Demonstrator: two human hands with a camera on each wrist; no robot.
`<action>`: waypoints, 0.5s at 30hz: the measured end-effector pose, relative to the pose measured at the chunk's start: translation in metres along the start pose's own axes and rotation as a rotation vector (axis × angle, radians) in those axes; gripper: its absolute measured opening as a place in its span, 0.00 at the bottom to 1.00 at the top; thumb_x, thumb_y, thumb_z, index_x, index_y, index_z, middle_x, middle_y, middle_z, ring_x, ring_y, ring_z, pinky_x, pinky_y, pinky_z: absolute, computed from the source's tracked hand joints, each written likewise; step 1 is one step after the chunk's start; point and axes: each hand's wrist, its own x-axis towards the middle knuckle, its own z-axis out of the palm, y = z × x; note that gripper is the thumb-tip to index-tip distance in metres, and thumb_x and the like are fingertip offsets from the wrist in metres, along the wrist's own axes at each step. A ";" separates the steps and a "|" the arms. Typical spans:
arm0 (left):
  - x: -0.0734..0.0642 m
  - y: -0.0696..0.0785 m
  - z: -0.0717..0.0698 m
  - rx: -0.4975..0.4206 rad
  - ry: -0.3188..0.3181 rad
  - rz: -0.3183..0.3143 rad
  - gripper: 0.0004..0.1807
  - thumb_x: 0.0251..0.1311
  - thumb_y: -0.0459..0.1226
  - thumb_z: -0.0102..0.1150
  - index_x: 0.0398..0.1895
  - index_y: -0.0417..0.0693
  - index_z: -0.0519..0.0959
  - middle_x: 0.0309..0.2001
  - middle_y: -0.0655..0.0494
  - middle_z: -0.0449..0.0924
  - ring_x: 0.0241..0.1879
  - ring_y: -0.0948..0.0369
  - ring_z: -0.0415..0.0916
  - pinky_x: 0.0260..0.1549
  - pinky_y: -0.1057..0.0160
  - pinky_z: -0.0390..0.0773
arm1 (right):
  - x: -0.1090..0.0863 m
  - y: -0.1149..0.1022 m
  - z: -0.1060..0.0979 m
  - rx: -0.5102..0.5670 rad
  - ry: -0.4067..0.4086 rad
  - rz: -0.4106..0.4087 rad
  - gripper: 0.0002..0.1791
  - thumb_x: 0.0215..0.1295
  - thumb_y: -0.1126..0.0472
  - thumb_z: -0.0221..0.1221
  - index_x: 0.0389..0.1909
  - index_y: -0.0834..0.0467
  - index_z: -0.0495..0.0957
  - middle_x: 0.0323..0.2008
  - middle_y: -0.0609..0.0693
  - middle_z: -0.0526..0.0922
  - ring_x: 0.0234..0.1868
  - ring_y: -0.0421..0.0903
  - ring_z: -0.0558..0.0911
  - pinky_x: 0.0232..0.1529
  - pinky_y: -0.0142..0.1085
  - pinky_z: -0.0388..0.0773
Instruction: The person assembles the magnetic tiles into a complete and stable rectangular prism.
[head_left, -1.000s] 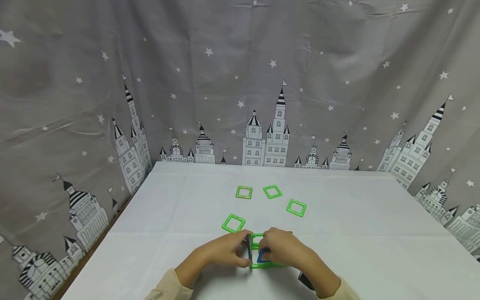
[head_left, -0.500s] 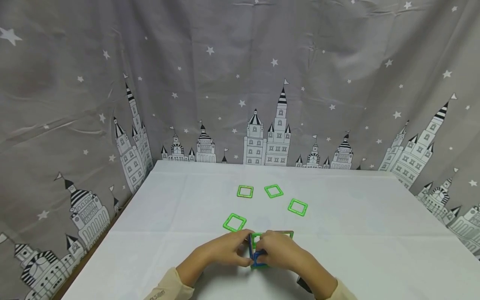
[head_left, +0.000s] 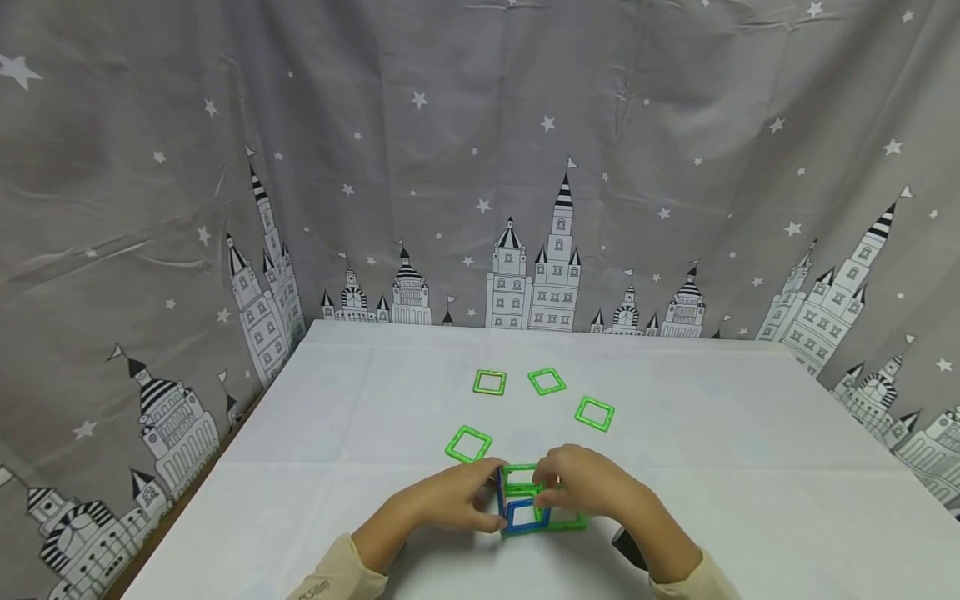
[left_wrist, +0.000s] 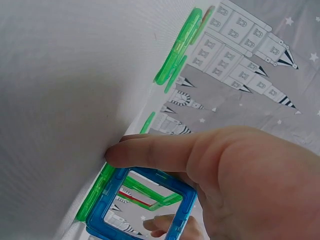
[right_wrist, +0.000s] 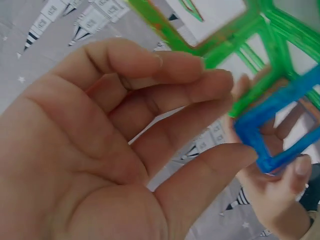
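Observation:
Green and blue square magnetic tiles form a small open structure at the front middle of the table. Its base is green tiles (head_left: 572,525). One blue tile (head_left: 501,493) stands upright on the left side, and another blue tile (head_left: 529,527) faces the front. Green tiles (head_left: 521,490) stand behind them. My left hand (head_left: 456,498) holds the left blue tile, fingers at its far end and thumb at the near corner. My right hand (head_left: 588,483) hovers at the structure's right, fingers loosely bent. In the right wrist view, a gap separates its thumb from its fingers, with nothing between.
Loose green square tiles lie beyond the structure: one (head_left: 454,438) close by on the left, others (head_left: 488,393) (head_left: 535,383) (head_left: 591,424) farther back. A grey curtain (head_left: 420,167) printed with castles hangs behind the white table (head_left: 360,392).
My right hand has let go of the front blue tile and drawn up and right, uncovering it. That tile moved left against the left blue tile beforehand. My left hand has stayed in place.

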 end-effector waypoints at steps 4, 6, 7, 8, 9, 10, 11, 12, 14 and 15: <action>0.000 0.001 0.000 -0.012 -0.004 -0.014 0.36 0.50 0.47 0.66 0.62 0.47 0.66 0.51 0.60 0.76 0.42 0.69 0.71 0.43 0.69 0.74 | -0.002 0.003 -0.005 0.050 -0.056 0.036 0.04 0.54 0.60 0.66 0.28 0.57 0.84 0.26 0.42 0.82 0.26 0.36 0.73 0.32 0.31 0.74; 0.000 0.002 -0.001 -0.017 -0.006 -0.018 0.36 0.50 0.47 0.66 0.62 0.47 0.66 0.51 0.60 0.76 0.43 0.70 0.71 0.44 0.69 0.75 | -0.003 0.004 -0.005 0.055 -0.080 0.044 0.03 0.54 0.61 0.66 0.26 0.56 0.84 0.23 0.41 0.82 0.24 0.35 0.72 0.30 0.29 0.73; 0.000 0.002 -0.001 -0.021 -0.008 -0.019 0.36 0.50 0.47 0.66 0.62 0.47 0.66 0.52 0.60 0.76 0.44 0.70 0.71 0.44 0.69 0.75 | -0.003 0.004 -0.005 0.057 -0.087 0.046 0.03 0.54 0.61 0.66 0.25 0.56 0.84 0.22 0.41 0.81 0.23 0.35 0.72 0.29 0.28 0.72; 0.000 0.002 -0.001 -0.022 -0.007 -0.016 0.36 0.50 0.47 0.66 0.62 0.47 0.66 0.52 0.59 0.76 0.44 0.70 0.72 0.45 0.69 0.75 | -0.003 0.003 -0.004 0.058 -0.090 0.050 0.03 0.53 0.61 0.66 0.25 0.56 0.84 0.22 0.41 0.81 0.23 0.35 0.72 0.29 0.28 0.72; 0.000 0.002 -0.001 -0.023 -0.008 -0.015 0.36 0.51 0.47 0.66 0.62 0.47 0.66 0.52 0.59 0.76 0.44 0.69 0.72 0.45 0.69 0.75 | -0.003 0.003 -0.004 0.054 -0.091 0.052 0.03 0.53 0.61 0.66 0.25 0.56 0.84 0.22 0.41 0.82 0.22 0.35 0.72 0.29 0.28 0.72; 0.000 0.002 -0.001 -0.023 -0.009 -0.013 0.36 0.51 0.47 0.66 0.62 0.47 0.66 0.52 0.59 0.76 0.44 0.69 0.72 0.45 0.69 0.75 | -0.003 0.002 -0.004 0.051 -0.090 0.055 0.03 0.53 0.61 0.67 0.25 0.56 0.84 0.21 0.41 0.82 0.22 0.35 0.72 0.29 0.28 0.72; 0.000 0.003 -0.001 -0.021 -0.008 -0.010 0.35 0.51 0.47 0.66 0.62 0.47 0.66 0.52 0.59 0.76 0.44 0.69 0.72 0.45 0.69 0.75 | -0.003 0.002 -0.004 0.048 -0.088 0.055 0.03 0.53 0.61 0.67 0.26 0.57 0.85 0.21 0.41 0.82 0.22 0.35 0.72 0.29 0.28 0.72; -0.001 0.003 -0.002 -0.017 -0.007 -0.006 0.36 0.51 0.47 0.66 0.62 0.46 0.66 0.52 0.59 0.76 0.44 0.69 0.71 0.45 0.69 0.75 | -0.004 0.001 -0.004 0.046 -0.085 0.056 0.03 0.53 0.61 0.67 0.26 0.57 0.85 0.21 0.42 0.82 0.22 0.36 0.72 0.29 0.28 0.72; -0.001 0.003 -0.002 -0.012 -0.007 -0.004 0.36 0.51 0.47 0.66 0.62 0.46 0.65 0.51 0.59 0.76 0.43 0.69 0.71 0.45 0.68 0.75 | -0.004 0.000 -0.003 0.042 -0.081 0.057 0.03 0.53 0.61 0.67 0.25 0.57 0.84 0.21 0.42 0.82 0.22 0.36 0.72 0.28 0.28 0.72; -0.001 0.003 -0.002 -0.012 -0.008 -0.005 0.36 0.51 0.48 0.66 0.62 0.46 0.65 0.51 0.59 0.76 0.43 0.69 0.71 0.45 0.68 0.74 | -0.004 0.000 -0.003 0.040 -0.079 0.056 0.03 0.53 0.62 0.67 0.25 0.57 0.84 0.21 0.42 0.82 0.22 0.36 0.72 0.28 0.28 0.72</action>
